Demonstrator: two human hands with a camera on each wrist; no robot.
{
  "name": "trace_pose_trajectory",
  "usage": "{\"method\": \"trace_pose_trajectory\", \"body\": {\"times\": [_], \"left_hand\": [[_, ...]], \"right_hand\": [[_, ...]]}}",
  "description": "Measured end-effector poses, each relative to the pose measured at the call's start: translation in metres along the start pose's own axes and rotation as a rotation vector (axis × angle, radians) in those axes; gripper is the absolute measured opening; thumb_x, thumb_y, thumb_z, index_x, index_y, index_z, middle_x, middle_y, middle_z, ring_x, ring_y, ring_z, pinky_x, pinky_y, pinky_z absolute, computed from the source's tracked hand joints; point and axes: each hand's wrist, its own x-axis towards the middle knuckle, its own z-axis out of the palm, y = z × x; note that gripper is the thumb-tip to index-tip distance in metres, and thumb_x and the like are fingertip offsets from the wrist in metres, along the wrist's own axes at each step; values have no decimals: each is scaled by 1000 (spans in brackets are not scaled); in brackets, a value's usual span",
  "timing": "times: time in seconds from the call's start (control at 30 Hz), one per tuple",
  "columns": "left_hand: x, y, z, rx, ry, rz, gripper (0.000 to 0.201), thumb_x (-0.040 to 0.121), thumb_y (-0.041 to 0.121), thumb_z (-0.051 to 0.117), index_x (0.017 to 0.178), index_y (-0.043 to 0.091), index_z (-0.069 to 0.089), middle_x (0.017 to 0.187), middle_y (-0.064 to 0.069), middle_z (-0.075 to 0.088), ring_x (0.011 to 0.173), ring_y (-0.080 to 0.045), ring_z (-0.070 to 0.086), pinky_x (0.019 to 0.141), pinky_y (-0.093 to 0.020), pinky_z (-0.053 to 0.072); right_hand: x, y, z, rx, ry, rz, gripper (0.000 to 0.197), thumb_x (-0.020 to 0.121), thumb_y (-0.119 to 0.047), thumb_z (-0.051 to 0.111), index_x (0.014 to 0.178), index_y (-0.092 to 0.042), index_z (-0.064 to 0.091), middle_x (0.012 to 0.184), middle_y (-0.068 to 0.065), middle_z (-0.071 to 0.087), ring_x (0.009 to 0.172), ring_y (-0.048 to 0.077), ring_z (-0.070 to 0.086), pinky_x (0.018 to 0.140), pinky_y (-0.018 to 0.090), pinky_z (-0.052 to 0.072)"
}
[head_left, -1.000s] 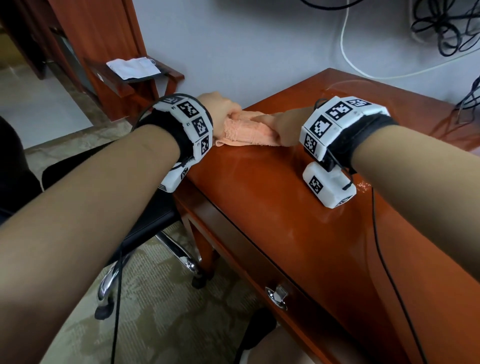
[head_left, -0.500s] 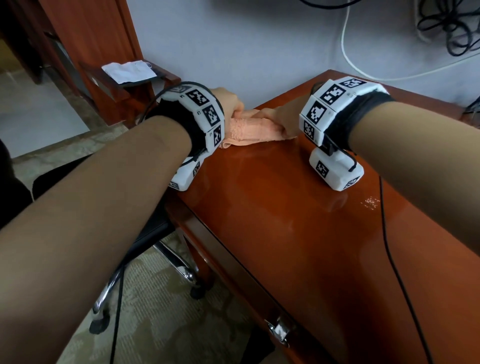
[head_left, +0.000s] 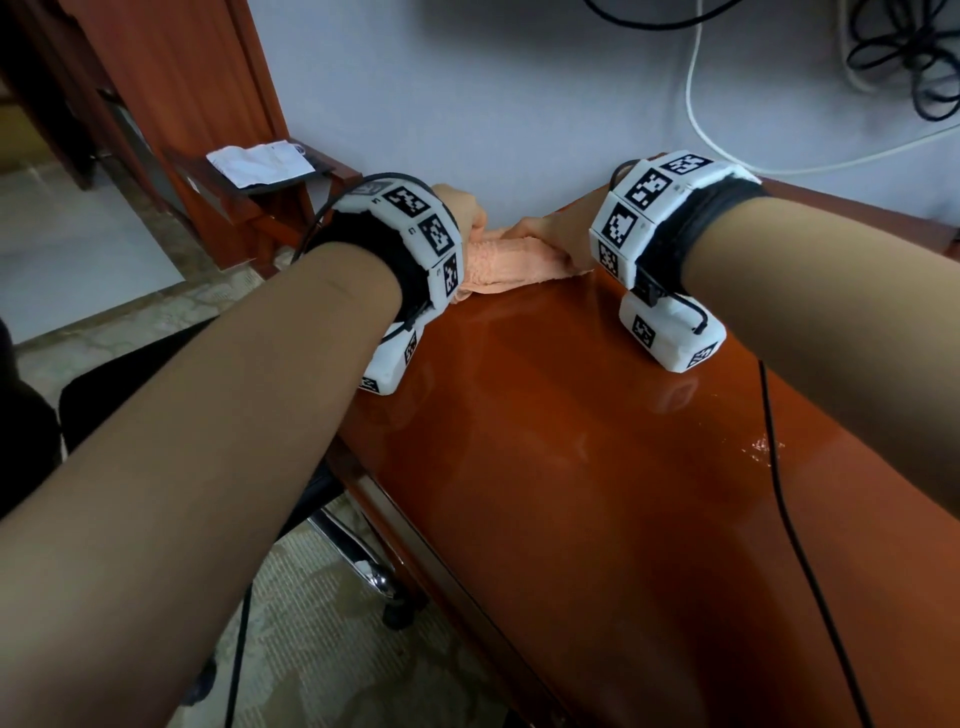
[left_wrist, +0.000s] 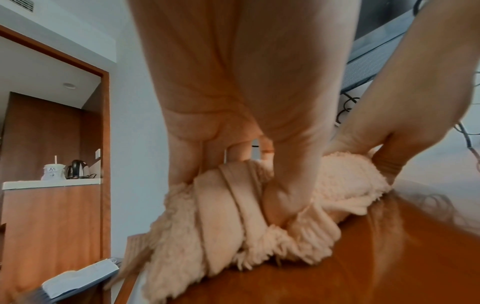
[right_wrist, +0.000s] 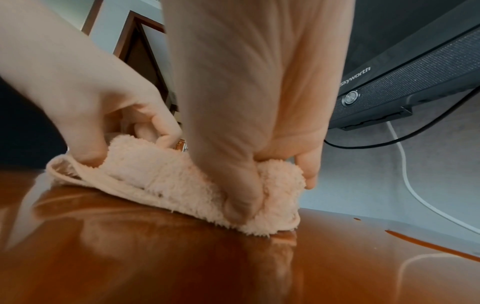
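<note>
A fluffy peach cloth (head_left: 511, 262) lies bunched at the far left corner of the glossy red-brown desk (head_left: 597, 493). My left hand (head_left: 460, 208) grips its left end, fingers and thumb curled into the folds of the cloth (left_wrist: 233, 216). My right hand (head_left: 550, 231) grips the right end, thumb and fingers pinching the cloth (right_wrist: 197, 185) against the desk. The other hand shows in each wrist view, also clamped on the fabric. Both wrists carry white marker-covered bands.
A small puddle (head_left: 761, 446) glistens on the desk at the right. A black monitor (right_wrist: 405, 82) hangs over the desk's back edge, with black and white cables on the wall. A black office chair (head_left: 130, 374) stands left of the desk, a side shelf with paper (head_left: 260, 163) beyond.
Both hands have slid the cloth away from me toward the desk's far left corner. The cloth is more bunched between them now.
</note>
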Motion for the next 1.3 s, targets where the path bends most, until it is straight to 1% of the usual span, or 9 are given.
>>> {"method": "trace_pose_trajectory", "body": {"times": [0.1,0.23,0.3,0.37,0.43,0.53,0.77,1.0,1.3], "left_hand": [[6,0,0,32,8,12,42,93,1,50,134,2,45,126,-20,54,99,-29,52,37,-4,34],[10,0,-2,81,0,6,42,91,5,54,132,3,46,119,-18,57,99,-29,55,47,-18,31],[10,3,0,114,-6,6,28,91,5,53,119,8,51,97,-14,59,81,-24,54,45,-18,23],[7,9,1,130,28,-35,18,94,4,48,110,10,51,70,-4,43,59,-15,38,44,-18,23],[4,11,1,116,62,-50,27,94,4,49,121,2,53,79,-5,52,66,-16,43,47,-18,26],[-1,14,0,96,102,-56,38,90,4,56,126,0,49,118,-18,58,103,-30,58,65,-27,37],[-24,34,-15,-59,242,-68,46,81,7,63,123,8,43,113,-19,59,105,-36,56,70,-34,38],[-48,75,-24,-124,313,-62,52,82,16,63,126,7,37,130,-13,41,125,-31,34,89,-49,41],[-78,119,-44,-67,300,51,58,76,33,67,123,10,42,126,-12,38,122,-29,33,87,-47,45]], "right_hand": [[12,-3,0,-358,43,-100,9,94,-25,52,95,-23,43,108,3,37,101,16,37,86,25,30],[15,-3,-5,-349,19,-111,44,99,-23,42,139,-5,37,139,11,43,125,24,42,106,30,30],[12,-3,-11,-360,19,-142,43,100,-12,39,142,-9,36,145,15,39,133,31,37,107,33,30],[5,-3,-12,-475,-3,-106,44,102,-15,34,146,-14,30,149,12,34,137,28,31,110,33,23],[-4,-4,-15,-585,-35,-91,47,103,-18,33,149,-17,23,149,12,33,137,27,32,110,34,23],[-22,4,-24,-680,11,-141,59,98,-19,47,150,-21,20,144,12,39,131,31,41,106,41,32],[-59,32,-46,-790,128,-118,71,93,-24,54,147,-37,11,142,5,36,130,32,37,98,51,40],[-110,68,-54,-849,294,-100,86,89,-13,60,149,-33,2,142,4,34,126,29,37,97,41,40],[-181,109,-59,-920,411,-76,76,94,-12,48,150,-31,2,142,5,35,124,27,39,94,36,39]]}}
